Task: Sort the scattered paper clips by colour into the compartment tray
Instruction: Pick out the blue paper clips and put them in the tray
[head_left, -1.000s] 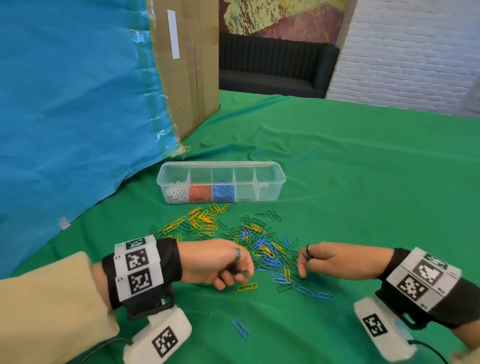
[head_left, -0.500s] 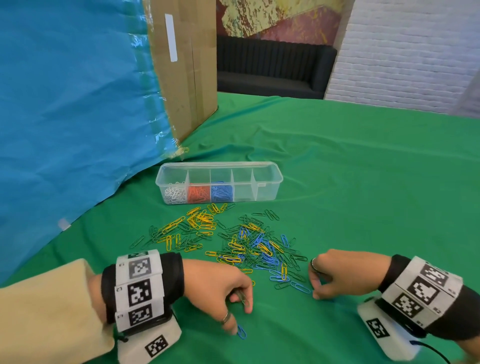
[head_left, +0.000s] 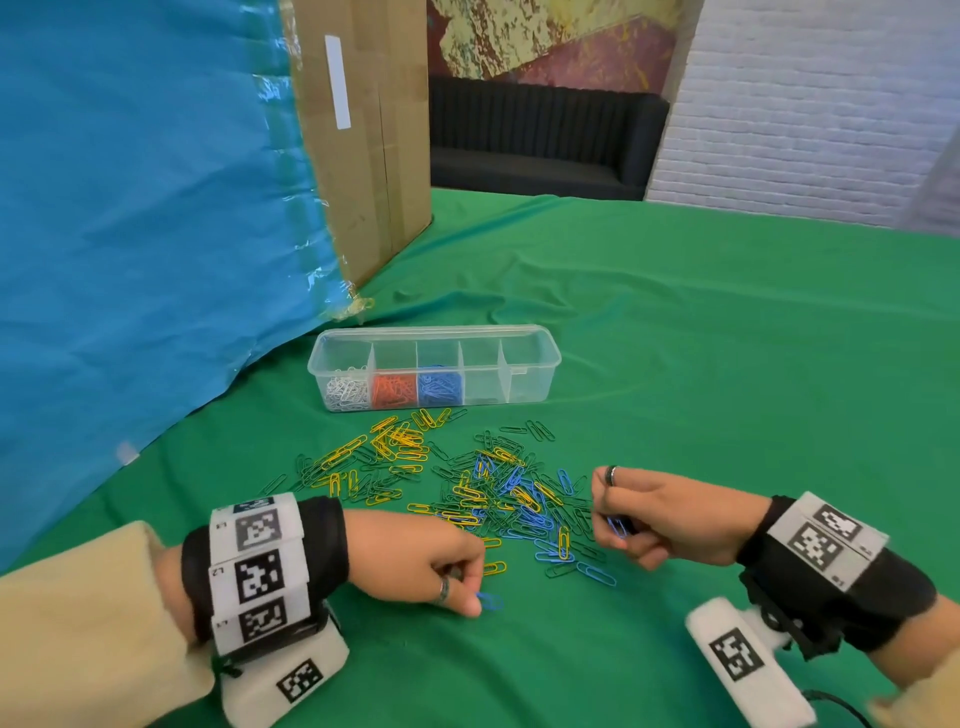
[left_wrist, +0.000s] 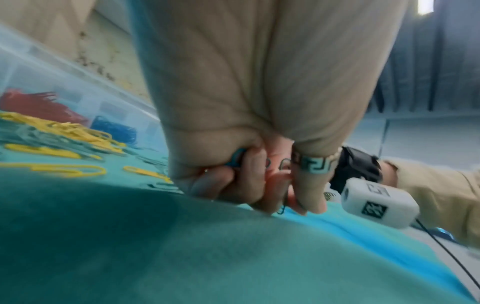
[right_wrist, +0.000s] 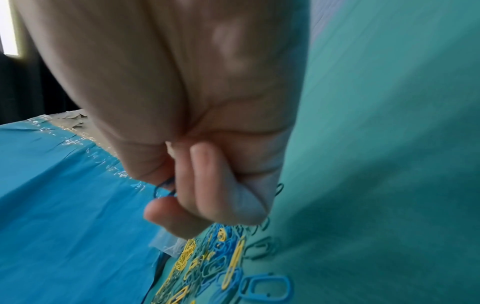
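A cardboard box (head_left: 363, 156) and blue paper (head_left: 130, 234) crowd the table's (head_left: 727, 364) far left corner, behind my tray (head_left: 535, 358), its long side running left to right. White, red and blue clips fill its three left compartments. The scattered clips (head_left: 467, 483) lie between tray and hands. My left hand (head_left: 415, 561), curled, pinches a blue clip (head_left: 488, 601) on the cloth; my right hand (head_left: 660, 519), curled, holds blue clips (head_left: 618, 526).

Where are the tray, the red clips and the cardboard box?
tray (head_left: 530, 387), head view, bare front wall at its right end
red clips (head_left: 394, 391), head view, middle of the heap
cardboard box (head_left: 384, 156), head view, bare side face
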